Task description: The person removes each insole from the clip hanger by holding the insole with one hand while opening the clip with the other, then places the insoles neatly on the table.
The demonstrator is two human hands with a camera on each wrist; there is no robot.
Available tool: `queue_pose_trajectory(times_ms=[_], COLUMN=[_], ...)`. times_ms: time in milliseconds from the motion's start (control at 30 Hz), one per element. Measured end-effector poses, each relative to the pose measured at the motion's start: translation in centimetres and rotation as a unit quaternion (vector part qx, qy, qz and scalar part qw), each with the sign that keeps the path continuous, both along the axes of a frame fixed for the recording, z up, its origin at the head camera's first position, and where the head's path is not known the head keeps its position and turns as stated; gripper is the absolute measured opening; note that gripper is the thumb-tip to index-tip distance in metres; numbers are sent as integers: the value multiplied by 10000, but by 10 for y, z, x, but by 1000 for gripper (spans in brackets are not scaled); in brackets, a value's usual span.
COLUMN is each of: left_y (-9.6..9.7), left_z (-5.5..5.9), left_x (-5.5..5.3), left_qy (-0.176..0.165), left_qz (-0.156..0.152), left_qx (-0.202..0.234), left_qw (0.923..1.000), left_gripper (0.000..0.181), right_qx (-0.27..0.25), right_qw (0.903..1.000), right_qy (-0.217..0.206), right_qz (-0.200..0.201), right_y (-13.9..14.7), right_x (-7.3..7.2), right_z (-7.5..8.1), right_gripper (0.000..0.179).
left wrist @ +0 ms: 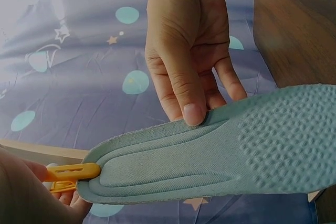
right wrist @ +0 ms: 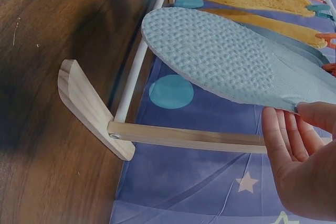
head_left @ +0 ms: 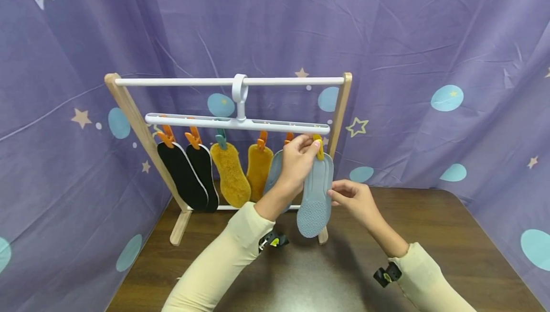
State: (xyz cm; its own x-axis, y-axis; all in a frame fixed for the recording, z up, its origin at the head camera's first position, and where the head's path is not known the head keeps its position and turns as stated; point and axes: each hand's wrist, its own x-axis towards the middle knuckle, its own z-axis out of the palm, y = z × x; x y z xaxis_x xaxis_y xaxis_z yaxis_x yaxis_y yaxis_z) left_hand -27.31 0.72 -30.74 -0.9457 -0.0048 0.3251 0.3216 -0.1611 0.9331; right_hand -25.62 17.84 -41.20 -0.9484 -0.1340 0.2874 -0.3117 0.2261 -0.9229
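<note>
A light blue insole (head_left: 315, 197) with a dimpled forefoot hangs at the right end of a white clip hanger (head_left: 279, 126). The yellow clothespin (left wrist: 73, 172) has its tip over the insole's heel. My left hand (head_left: 298, 161) pinches that clothespin between thumb and fingers. Lower down, my right hand (head_left: 356, 200) holds the insole's right edge, its thumb (left wrist: 193, 113) on the top face. Behind my left hand, a second light blue insole (head_left: 275, 173) is partly hidden.
Two black insoles (head_left: 182, 176) and two fuzzy yellow insoles (head_left: 230, 174) hang from orange and green clothespins to the left. A wooden rack (head_left: 339, 116) with a white top rod (head_left: 180, 82) stands on the brown table (head_left: 408, 226). Behind it hangs a purple patterned curtain (head_left: 399, 39).
</note>
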Motion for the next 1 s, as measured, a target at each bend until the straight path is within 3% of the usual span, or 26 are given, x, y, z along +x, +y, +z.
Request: queue_pose_trajectory(times_ms=[1000], left_y=[2], left_z=[-1], left_x=[-2], left_qy=[50], left_qz=[147], left_qx=[-88], left_qw=[9998], left_gripper=[29], right_qx=[-112], right_qw=[9999], right_qy=[22], right_qz=[83], right_y=[4], right_x=[-1], right_z=[0], right_gripper=[24])
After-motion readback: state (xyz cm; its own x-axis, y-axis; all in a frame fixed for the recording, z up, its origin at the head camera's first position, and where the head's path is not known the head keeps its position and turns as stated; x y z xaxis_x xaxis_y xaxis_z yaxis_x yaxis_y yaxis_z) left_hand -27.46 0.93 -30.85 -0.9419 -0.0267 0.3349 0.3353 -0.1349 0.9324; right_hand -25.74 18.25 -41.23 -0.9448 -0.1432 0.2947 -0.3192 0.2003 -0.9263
